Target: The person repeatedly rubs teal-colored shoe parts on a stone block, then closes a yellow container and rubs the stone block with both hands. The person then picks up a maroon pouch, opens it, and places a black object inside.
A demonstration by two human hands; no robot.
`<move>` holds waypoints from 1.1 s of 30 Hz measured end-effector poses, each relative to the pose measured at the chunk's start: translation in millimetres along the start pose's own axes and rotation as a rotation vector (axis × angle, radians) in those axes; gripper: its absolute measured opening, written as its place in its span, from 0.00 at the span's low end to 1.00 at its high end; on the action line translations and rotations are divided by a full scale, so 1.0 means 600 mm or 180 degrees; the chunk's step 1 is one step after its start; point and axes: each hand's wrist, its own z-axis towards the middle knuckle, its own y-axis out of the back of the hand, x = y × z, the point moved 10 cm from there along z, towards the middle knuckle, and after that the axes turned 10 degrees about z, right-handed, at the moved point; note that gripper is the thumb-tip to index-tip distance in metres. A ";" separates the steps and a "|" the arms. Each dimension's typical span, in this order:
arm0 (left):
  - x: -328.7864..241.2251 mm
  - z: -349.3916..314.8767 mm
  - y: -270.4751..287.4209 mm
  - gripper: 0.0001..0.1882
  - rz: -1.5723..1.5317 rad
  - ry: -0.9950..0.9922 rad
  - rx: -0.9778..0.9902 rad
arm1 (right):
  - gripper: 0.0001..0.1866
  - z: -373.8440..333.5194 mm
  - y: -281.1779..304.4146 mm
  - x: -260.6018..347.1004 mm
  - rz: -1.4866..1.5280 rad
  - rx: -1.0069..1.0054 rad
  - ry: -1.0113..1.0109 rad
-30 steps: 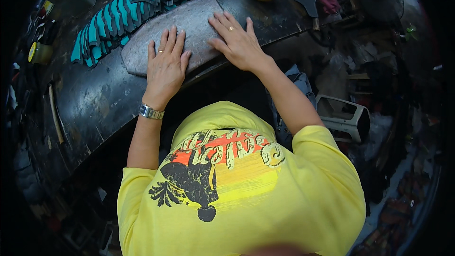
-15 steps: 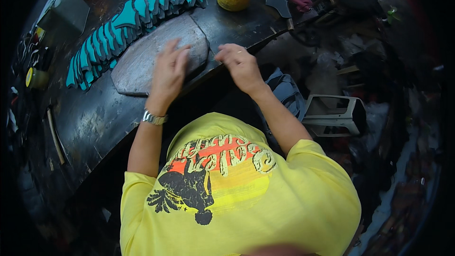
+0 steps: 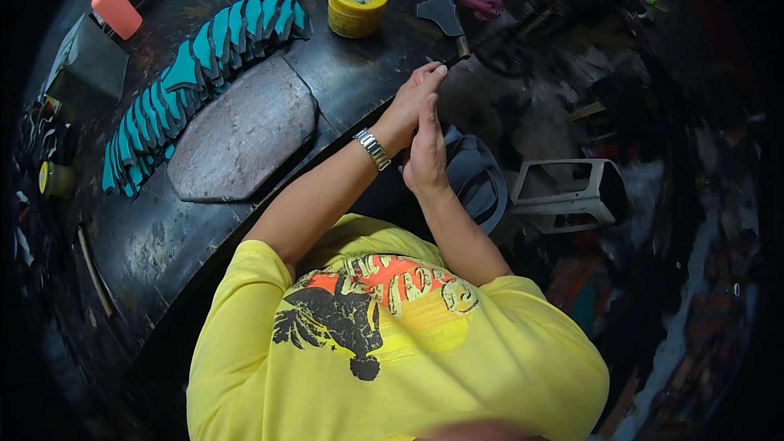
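My left hand (image 3: pixel 403 114), with a metal watch (image 3: pixel 372 149) at its wrist, lies against my right hand (image 3: pixel 426 151) just off the table's front edge. Palm meets palm, and the fingers of both hands are stretched out; no object shows between them. To their left, a flat grey slab (image 3: pixel 241 131) with cut corners rests on the table. Behind it curves a long overlapping row of teal and dark grey cut pieces (image 3: pixel 200 65). Beyond my fingertips lies a dark T-shaped piece (image 3: pixel 441 11) beside a short handle (image 3: pixel 463 47).
A yellow tub (image 3: pixel 358 6) stands at the back of the black table (image 3: pixel 155 245). Farther left are a coral bottle (image 3: pixel 116 8), a grey box (image 3: pixel 86 65) and a thin stick (image 3: pixel 95 271). A pale plastic stool (image 3: pixel 563 188) lies on the cluttered floor to the right.
My left hand has left its place over the slab and moved right to meet my right hand. The view has shifted, so the table things appear farther left.
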 end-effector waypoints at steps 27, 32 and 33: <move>-0.009 -0.046 0.083 0.36 -0.1148 0.0287 -0.0426 | 0.28 0.065 -0.028 0.062 -0.4069 0.1105 0.1493; -0.009 -0.045 0.049 0.25 0.0362 -0.0583 -0.0461 | 0.39 0.082 -0.020 0.022 -0.5736 0.1082 0.1634; -0.003 -0.040 0.054 0.25 0.0178 -0.0552 -0.0535 | 0.39 0.077 -0.022 0.007 -0.5920 0.1145 0.1583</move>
